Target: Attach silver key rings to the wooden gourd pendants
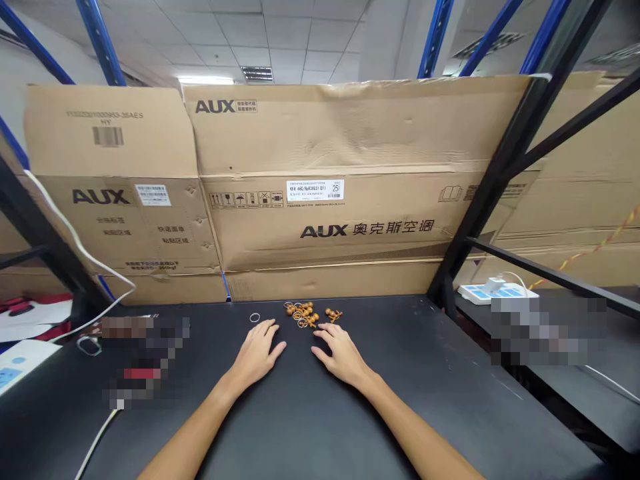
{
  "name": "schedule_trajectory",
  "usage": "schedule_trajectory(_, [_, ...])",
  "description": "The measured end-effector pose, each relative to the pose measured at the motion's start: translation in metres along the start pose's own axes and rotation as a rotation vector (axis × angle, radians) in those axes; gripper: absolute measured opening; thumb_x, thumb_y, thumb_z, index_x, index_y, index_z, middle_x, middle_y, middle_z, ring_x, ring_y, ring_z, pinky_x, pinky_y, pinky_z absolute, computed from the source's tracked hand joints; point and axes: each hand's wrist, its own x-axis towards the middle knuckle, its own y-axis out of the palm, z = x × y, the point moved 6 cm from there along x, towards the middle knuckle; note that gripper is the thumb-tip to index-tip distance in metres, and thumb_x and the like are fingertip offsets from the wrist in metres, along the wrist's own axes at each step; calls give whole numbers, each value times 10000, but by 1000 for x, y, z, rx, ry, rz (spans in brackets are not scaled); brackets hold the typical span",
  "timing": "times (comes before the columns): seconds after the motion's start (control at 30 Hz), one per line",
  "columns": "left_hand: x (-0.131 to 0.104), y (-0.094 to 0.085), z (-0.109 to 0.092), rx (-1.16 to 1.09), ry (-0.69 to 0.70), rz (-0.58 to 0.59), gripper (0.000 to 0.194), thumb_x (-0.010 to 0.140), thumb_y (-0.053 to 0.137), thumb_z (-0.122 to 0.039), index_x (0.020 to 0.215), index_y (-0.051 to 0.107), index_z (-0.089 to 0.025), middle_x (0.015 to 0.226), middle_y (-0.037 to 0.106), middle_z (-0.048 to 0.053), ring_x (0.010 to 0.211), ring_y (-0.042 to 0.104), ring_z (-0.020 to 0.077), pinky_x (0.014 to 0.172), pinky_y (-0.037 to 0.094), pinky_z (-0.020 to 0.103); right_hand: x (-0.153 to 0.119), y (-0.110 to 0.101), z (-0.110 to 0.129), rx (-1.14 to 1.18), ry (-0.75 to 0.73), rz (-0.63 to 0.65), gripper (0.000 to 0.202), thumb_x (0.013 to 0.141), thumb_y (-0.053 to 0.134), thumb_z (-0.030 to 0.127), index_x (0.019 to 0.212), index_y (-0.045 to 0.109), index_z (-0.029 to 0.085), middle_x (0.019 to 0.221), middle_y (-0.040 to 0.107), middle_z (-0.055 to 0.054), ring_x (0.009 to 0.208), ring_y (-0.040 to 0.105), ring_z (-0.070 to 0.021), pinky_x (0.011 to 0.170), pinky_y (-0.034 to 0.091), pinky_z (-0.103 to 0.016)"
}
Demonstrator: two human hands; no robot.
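Keychains [303,314], apparently, lie on black tabletop [430,373] before cardboard [350,147]; left hand [254,355] and right hand [343,355] spread loosely.

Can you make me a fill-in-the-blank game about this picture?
1. The big letters printed three times on the cardboard are ____.
2. In the picture, the lone ring lies to the ____ of the trinket pile.
3. The left hand and right hand both hold ____.
4. The small trinket group beside the pile is nearest the ____ hand.

Missing words: AUX; left; nothing; right.
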Motion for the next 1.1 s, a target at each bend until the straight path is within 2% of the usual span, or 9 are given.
schedule_trajectory(0.13, [3, 3, 28, 104, -173, -14, 477, 907, 458, -412, 1227, 541, -69, 1361, 488, 201, 1293, 414, 332, 1058, 343, 472, 6, -4, -18, -95, 81, -39, 446, 871, 536, 336, 1279, 525, 154, 1398, 456, -120, 1311, 377, -271, 1080, 317, -427])
schedule_trajectory(0.23, [2, 7, 32, 88, -182, -5, 434, 911, 454, -384, 1204, 551, -80, 1331, 519, 196, 1275, 440, 325, 1043, 360, 468, 9, -1, -32, -128, 153, 0, 563, 873, 519, 410, 1367, 427, 154, 1450, 390, -116, 1357, 304, -291, 1096, 280, -450])
schedule_trajectory(0.43, [-1, 6, -8, -166, 69, 30, 273, 925, 453, -261, 1176, 541, -198, 1187, 608, 85, 1090, 569, 226, 943, 450, 375, 5, -5, -21, -95, 140, -50, 421, 868, 533, 338, 1255, 522, 173, 1286, 549, -112, 1190, 473, -273, 978, 390, -406])
schedule_trajectory(0.53, [-4, 4, -30, -275, 148, 72, 239, 931, 429, -198, 1130, 559, -223, 1114, 633, 60, 1014, 584, 202, 910, 459, 356, 1, -9, -6, -70, 105, -92, 292, 893, 490, 301, 1148, 579, 191, 1097, 636, -96, 1013, 550, -252, 858, 437, -381])
schedule_trajectory(0.63, [-5, 0, -45, -329, 187, 86, 225, 934, 422, -180, 1087, 580, -227, 1067, 639, 58, 983, 576, 202, 887, 457, 353, 2, -13, -6, -67, 101, -144, 260, 905, 455, 266, 1111, 592, 187, 1098, 635, -94, 1017, 549, -240, 857, 437, -371])
schedule_trajectory(0.7, [-6, -2, -48, -347, 194, 87, 211, 933, 432, -186, 1068, 589, -229, 1043, 639, 57, 968, 571, 202, 880, 457, 357, 5, -15, -14, -86, 112, -174, 339, 896, 460, 256, 1218, 538, 184, 1247, 571, -103, 1157, 490, -248, 939, 406, -386])
schedule_trajectory(0.8, [-5, -5, -47, -355, 193, 73, 196, 927, 455, -195, 1069, 586, -230, 1029, 634, 54, 955, 570, 199, 876, 462, 355, 9, -7, -31, -147, 149, -77, 446, 885, 480, 298, 1310, 481, 162, 1411, 438, -121, 1312, 359, -283, 1040, 327, -438])
schedule_trajectory(0.9, [-5, -4, -43, -349, 202, 62, 204, 930, 447, -187, 1082, 578, -226, 1033, 623, 59, 961, 569, 196, 879, 469, 349, 9, -1, -40, -157, 166, 8, 375, 904, 451, 327, 1241, 554, 198, 1368, 497, -98, 1293, 394, -278, 1056, 304, -457])
schedule_trajectory(1.1, [-6, -1, -41, -337, 223, 47, 225, 928, 437, -162, 1094, 572, -230, 1046, 622, 60, 973, 566, 197, 886, 473, 357, 8, -6, -30, -132, 168, -42, 275, 898, 453, 285, 1094, 628, 206, 1206, 613, -85, 1137, 519, -245, 938, 413, -381])
